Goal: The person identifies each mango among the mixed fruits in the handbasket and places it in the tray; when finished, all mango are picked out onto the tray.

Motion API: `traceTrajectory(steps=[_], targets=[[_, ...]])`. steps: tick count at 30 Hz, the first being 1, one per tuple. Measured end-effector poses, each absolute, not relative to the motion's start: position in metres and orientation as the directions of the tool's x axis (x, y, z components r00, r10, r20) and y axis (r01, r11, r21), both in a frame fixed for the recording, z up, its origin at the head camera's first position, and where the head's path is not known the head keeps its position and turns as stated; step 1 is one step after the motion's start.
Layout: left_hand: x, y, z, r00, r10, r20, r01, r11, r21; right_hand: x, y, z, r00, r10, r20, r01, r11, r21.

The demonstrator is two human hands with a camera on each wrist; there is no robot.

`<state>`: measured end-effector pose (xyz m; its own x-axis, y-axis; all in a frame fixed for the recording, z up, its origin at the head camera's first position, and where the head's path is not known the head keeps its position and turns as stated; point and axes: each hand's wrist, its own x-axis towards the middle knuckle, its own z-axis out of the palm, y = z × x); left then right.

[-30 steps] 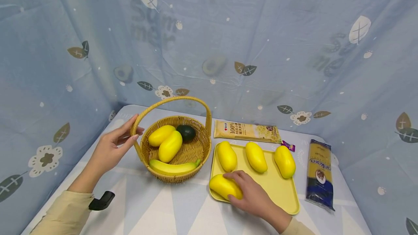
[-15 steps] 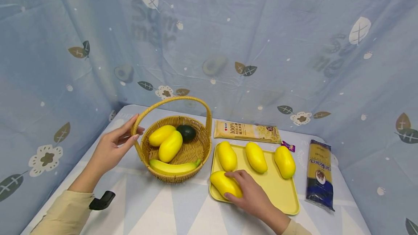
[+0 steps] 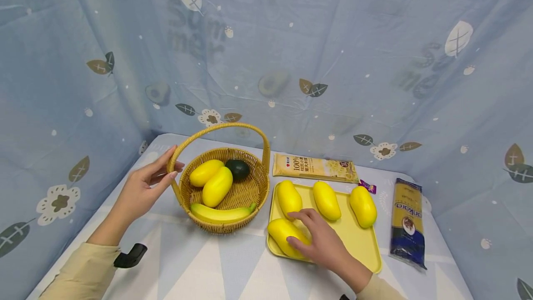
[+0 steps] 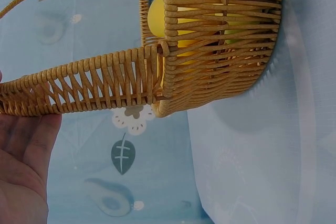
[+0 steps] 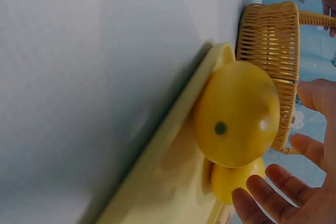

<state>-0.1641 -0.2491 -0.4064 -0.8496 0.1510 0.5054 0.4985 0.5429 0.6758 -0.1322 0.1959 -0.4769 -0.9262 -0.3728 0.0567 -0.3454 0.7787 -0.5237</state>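
Currently: 2 hands, 1 basket, 1 tray, 8 fruits, 2 packs, 1 candy.

Left hand point(image 3: 143, 186) grips the handle point(image 3: 226, 125) of the basket point(image 3: 225, 228) at its left leg, thumb and fingers on opposite sides. Basket stands on the table point(image 3: 245, 267), left of the tray.

Right hand point(image 3: 320, 240) is open over the tray point(image 3: 354, 244), fingers spread beside the front mango point(image 3: 283, 233). Right wrist view shows a gap between fingers and fruit, so nothing gripped on that side.

Tray count: 4 mangoes. Front mango lies at the front left corner, at the rim. Other 3 in a row along the back: left mango point(image 3: 289, 198), middle mango point(image 3: 326, 200), right mango point(image 3: 363, 206). Front one sits just ahead of the left one; can't tell if they touch.

Basket count: 4 fruits. 2 yellow fruits point(image 3: 217, 186) side by side, 1 avocado point(image 3: 238, 170) at the back, 1 banana point(image 3: 222, 214) along the front wall.

Packs: yellow pack point(image 3: 315, 168) lies behind the tray, blue pack point(image 3: 408, 223) to its right. Purple candy point(image 3: 368, 186) is just behind right mango.
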Motion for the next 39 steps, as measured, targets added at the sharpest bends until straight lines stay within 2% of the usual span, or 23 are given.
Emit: traceTrajectory(steps=[11, 24, 29, 39], targets=[[-0.165, -0.25, -0.409, -0.85, 0.141, 0.508, 0.494, 0.55, 0.673, -0.162, 0.175, -0.45, -0.877, -0.459, 0.145, -0.464, 0.727, -0.506], [-0.164, -0.25, -0.407, -0.852, 0.151, 0.502, 0.495, 0.549, 0.674, -0.205, 0.125, -0.419, -0.764, -0.623, 0.168, -0.616, 0.627, -0.477], [-0.165, -0.25, -0.407, -0.848, 0.157, 0.506, 0.503, 0.538, 0.677, -0.223, 0.103, -0.41, -0.75, -0.65, 0.122, -0.619, 0.625, -0.476], [-0.165, -0.25, -0.409, -0.844, 0.164, 0.51, 0.512, 0.527, 0.678, -0.252, 0.058, -0.409, -0.7, -0.713, 0.036, -0.663, 0.63, -0.405]])
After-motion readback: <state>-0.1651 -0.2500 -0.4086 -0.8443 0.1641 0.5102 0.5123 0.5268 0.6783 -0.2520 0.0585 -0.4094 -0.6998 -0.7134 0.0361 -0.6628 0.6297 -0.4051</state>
